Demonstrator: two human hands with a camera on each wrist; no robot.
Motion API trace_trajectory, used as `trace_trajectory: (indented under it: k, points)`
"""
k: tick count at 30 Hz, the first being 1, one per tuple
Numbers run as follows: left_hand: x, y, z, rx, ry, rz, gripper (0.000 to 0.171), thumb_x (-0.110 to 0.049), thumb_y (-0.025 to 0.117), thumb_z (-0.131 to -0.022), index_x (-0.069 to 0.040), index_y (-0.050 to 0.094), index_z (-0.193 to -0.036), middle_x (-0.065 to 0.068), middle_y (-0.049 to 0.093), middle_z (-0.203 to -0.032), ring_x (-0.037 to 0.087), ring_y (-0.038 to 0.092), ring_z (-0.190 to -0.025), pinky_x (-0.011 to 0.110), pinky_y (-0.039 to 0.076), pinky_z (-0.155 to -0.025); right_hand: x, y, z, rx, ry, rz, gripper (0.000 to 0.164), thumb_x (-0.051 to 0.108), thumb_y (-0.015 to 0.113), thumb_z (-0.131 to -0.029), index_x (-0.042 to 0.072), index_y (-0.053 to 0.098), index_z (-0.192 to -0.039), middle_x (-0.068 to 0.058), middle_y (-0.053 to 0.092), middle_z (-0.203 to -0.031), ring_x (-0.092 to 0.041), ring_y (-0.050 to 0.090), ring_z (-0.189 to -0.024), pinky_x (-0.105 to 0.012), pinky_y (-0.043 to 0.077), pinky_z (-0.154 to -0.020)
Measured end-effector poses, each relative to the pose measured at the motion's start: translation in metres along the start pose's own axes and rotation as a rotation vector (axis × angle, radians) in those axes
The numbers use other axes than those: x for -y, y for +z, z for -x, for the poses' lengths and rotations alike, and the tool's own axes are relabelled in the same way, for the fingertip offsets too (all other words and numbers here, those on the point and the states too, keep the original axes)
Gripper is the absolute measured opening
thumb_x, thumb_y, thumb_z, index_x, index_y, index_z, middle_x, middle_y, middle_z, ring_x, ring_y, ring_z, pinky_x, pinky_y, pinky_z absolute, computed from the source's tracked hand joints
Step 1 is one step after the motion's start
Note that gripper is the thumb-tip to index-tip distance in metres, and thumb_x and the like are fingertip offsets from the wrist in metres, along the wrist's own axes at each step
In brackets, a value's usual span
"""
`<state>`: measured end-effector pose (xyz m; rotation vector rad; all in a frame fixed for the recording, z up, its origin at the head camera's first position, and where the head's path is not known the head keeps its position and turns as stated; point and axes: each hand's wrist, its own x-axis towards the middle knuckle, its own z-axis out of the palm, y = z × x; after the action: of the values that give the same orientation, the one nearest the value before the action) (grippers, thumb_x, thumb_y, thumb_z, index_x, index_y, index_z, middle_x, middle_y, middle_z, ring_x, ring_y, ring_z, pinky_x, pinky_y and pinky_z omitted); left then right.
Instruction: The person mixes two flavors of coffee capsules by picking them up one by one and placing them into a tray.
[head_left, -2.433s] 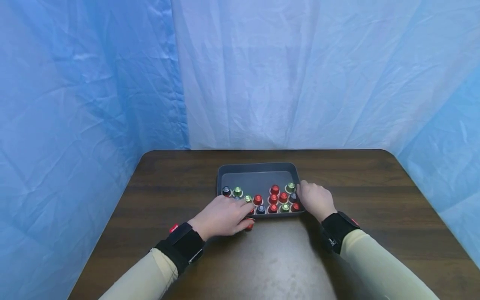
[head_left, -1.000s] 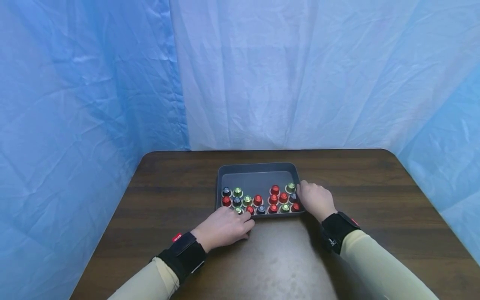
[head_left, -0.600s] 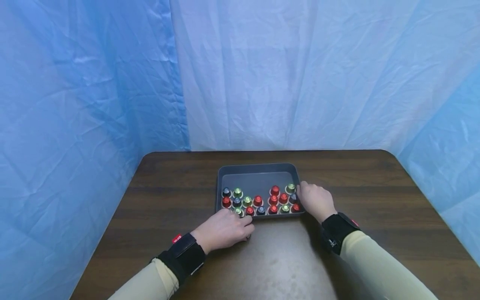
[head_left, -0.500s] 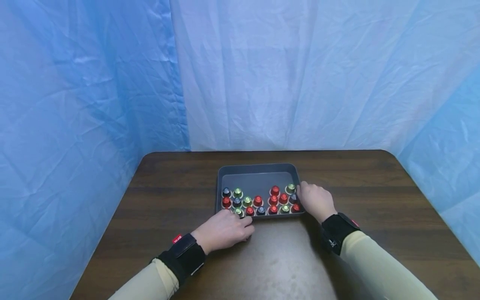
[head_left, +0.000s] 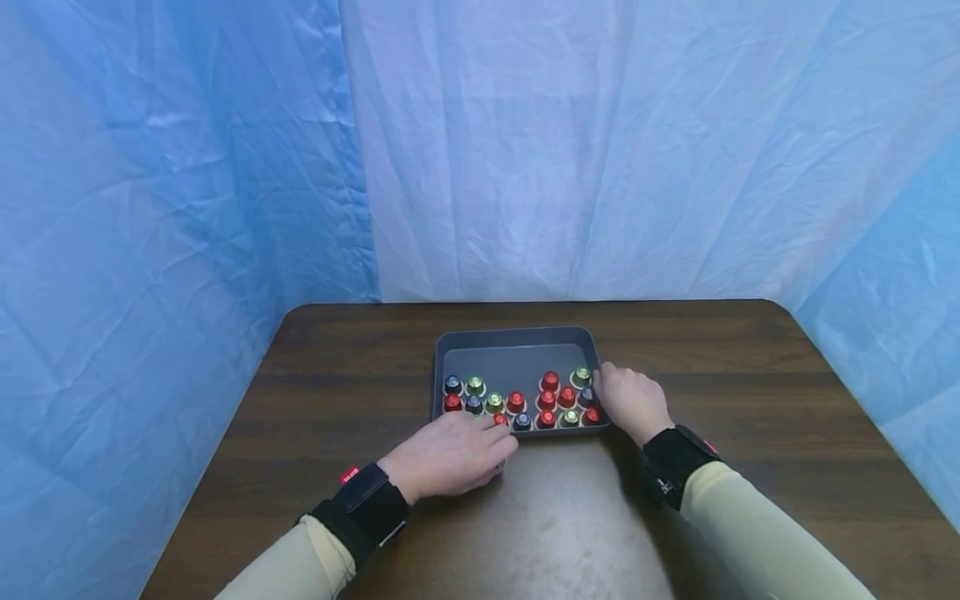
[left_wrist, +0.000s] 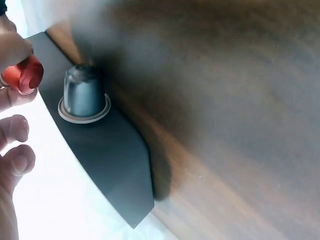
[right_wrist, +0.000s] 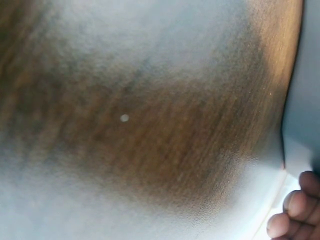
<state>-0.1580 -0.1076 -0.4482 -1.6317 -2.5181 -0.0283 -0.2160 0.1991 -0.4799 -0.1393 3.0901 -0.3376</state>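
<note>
A dark grey tray (head_left: 517, 358) holds several upright coffee capsules in red, green and dark blue, grouped toward its near side. My left hand (head_left: 457, 454) is at the tray's near left edge, back upward, covering the capsules at that corner. In the left wrist view its fingers pinch a red coffee capsule (left_wrist: 29, 75). A dark blue capsule (left_wrist: 82, 95) shows in front of the tray's outer wall (left_wrist: 110, 150), pale rim toward the hand. My right hand (head_left: 633, 400) grips the tray's right side; only its curled fingertips (right_wrist: 296, 205) show in the right wrist view.
The tray stands on a dark wooden table (head_left: 360, 358) with rounded far corners. Blue sheets (head_left: 525, 150) hang behind and on both sides of it. The far strip of the tray's floor lies bare.
My left hand has drawn back from over the tray's capsules to its near edge, then shifted slightly right. It now covers the green capsule in the front row. The right hand has stayed put.
</note>
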Motion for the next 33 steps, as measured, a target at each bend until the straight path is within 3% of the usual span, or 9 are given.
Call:
trace_trajectory:
  k: [5, 11, 16, 24, 33]
  points:
    - [0.004, -0.002, 0.000, -0.043, -0.003, -0.034, 0.021, -0.030, 0.072, -0.093, -0.020, 0.061, -0.107, -0.009, 0.065, -0.098, 0.008, 0.058, -0.083, 0.024, 0.052, -0.074, 0.000, 0.001, -0.001, 0.006, 0.012, 0.001, 0.031, 0.028, 0.055, -0.105, 0.000, 0.063, -0.097, -0.009, 0.063, -0.073, -0.022, 0.059, -0.062, -0.039, 0.052, -0.056]
    - [0.009, -0.008, 0.000, -0.029, -0.028, -0.045, 0.024, -0.030, 0.074, -0.093, -0.020, 0.064, -0.111, -0.008, 0.067, -0.098, 0.008, 0.064, -0.089, 0.026, 0.056, -0.084, 0.000, 0.000, 0.000, -0.001, 0.011, 0.004, 0.030, 0.028, 0.055, -0.105, 0.000, 0.063, -0.096, -0.009, 0.063, -0.073, -0.022, 0.060, -0.062, -0.039, 0.053, -0.057]
    - [0.013, -0.013, -0.001, -0.018, -0.068, -0.059, 0.025, -0.027, 0.075, -0.094, -0.020, 0.063, -0.115, -0.006, 0.065, -0.099, 0.007, 0.064, -0.091, 0.025, 0.056, -0.085, 0.001, 0.000, -0.001, 0.007, 0.015, 0.004, 0.031, 0.028, 0.055, -0.105, 0.000, 0.063, -0.096, -0.010, 0.063, -0.073, -0.022, 0.060, -0.062, -0.040, 0.053, -0.057]
    - [0.020, -0.018, -0.001, 0.014, -0.119, -0.097, 0.046, -0.025, 0.087, -0.083, -0.017, 0.062, -0.121, 0.000, 0.064, -0.117, 0.013, 0.065, -0.107, 0.030, 0.055, -0.093, 0.001, 0.000, -0.001, 0.000, 0.009, 0.008, 0.030, 0.027, 0.055, -0.105, -0.001, 0.063, -0.096, -0.010, 0.063, -0.073, -0.022, 0.059, -0.062, -0.040, 0.052, -0.056]
    - [0.029, -0.022, -0.003, 0.028, -0.160, -0.088, 0.062, -0.024, 0.086, -0.084, -0.017, 0.057, -0.138, 0.000, 0.065, -0.124, 0.015, 0.061, -0.112, 0.030, 0.054, -0.095, 0.000, 0.000, 0.000, -0.011, 0.003, -0.004, 0.031, 0.028, 0.056, -0.105, 0.000, 0.063, -0.096, -0.009, 0.063, -0.073, -0.022, 0.059, -0.062, -0.040, 0.053, -0.057]
